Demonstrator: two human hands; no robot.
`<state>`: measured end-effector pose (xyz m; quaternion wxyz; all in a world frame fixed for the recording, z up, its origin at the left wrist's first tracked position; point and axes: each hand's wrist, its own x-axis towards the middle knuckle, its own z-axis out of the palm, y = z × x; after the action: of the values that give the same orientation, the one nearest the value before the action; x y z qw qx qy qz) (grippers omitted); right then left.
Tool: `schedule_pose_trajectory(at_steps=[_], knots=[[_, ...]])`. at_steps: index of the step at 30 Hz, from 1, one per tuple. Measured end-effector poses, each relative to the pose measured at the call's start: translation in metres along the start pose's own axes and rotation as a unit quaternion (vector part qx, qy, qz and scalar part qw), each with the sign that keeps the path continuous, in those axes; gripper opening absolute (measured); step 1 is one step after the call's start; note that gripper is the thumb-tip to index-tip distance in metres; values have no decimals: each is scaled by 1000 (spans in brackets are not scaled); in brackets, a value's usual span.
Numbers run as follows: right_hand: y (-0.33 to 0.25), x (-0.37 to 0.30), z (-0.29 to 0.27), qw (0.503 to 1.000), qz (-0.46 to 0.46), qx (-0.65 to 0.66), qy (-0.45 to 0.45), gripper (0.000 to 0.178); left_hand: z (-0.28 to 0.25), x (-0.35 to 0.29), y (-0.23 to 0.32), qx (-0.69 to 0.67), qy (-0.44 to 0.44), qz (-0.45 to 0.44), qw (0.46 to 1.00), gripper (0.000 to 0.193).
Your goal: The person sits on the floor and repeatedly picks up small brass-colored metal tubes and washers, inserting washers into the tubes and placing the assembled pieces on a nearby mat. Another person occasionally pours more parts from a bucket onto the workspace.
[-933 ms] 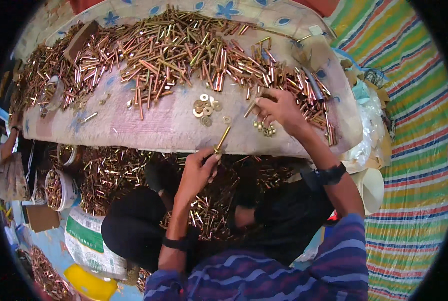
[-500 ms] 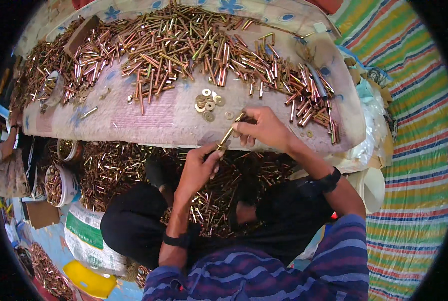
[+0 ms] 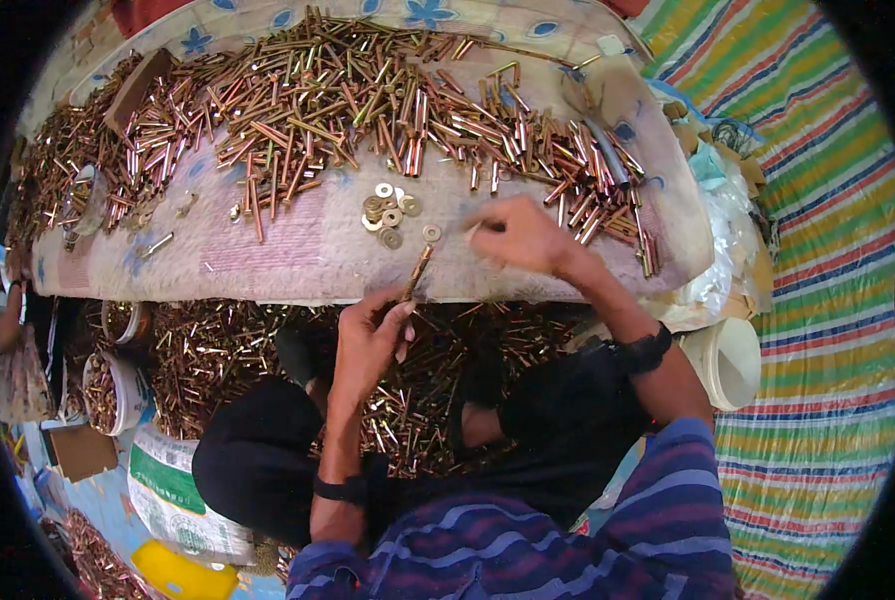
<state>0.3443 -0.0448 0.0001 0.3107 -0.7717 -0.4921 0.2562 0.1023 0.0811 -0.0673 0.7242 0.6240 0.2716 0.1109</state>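
Note:
My left hand [image 3: 369,335] is closed around the lower end of a gold-coloured bolt [image 3: 418,272], which tilts up and to the right at the near edge of the padded table. Just past the bolt's upper tip lies a single flat washer [image 3: 431,233]. A small group of washers [image 3: 389,239] rests a little farther left on the cloth. To the right of the bolt, apart from it, my right hand [image 3: 520,236] hovers over the cloth with fingers bent. Motion smears its fingertips, so whether they pinch anything is unclear.
Long copper-coloured bolts and tubes [image 3: 307,110] heap across the far side of the cloth-covered table [image 3: 307,245]. More metal pieces [image 3: 207,350] pile below it around my feet. White buckets [image 3: 735,365] stand at both sides; a white-green sack [image 3: 172,485] sits at lower left. Another person's hand [image 3: 5,325] shows at far left.
My right hand has let go of the bolt's upper end and moved off to the right. My left hand still holds the bolt, now more upright. The whole view has shifted slightly.

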Motion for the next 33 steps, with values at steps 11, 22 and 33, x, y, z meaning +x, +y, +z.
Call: schedule_pose_trajectory(at_steps=[11, 22, 33], knots=[[52, 2, -11, 959, 55, -261, 94, 35, 3, 3, -4, -36, 1, 9, 999, 18], [29, 1, -20, 983, 42, -127, 129, 32, 4, 0, -4, -14, 4, 11, 1000, 22], [-32, -10, 10, 979, 34, 194, -44, 26, 8, -2, 4, 24, -16, -2, 1000, 26]])
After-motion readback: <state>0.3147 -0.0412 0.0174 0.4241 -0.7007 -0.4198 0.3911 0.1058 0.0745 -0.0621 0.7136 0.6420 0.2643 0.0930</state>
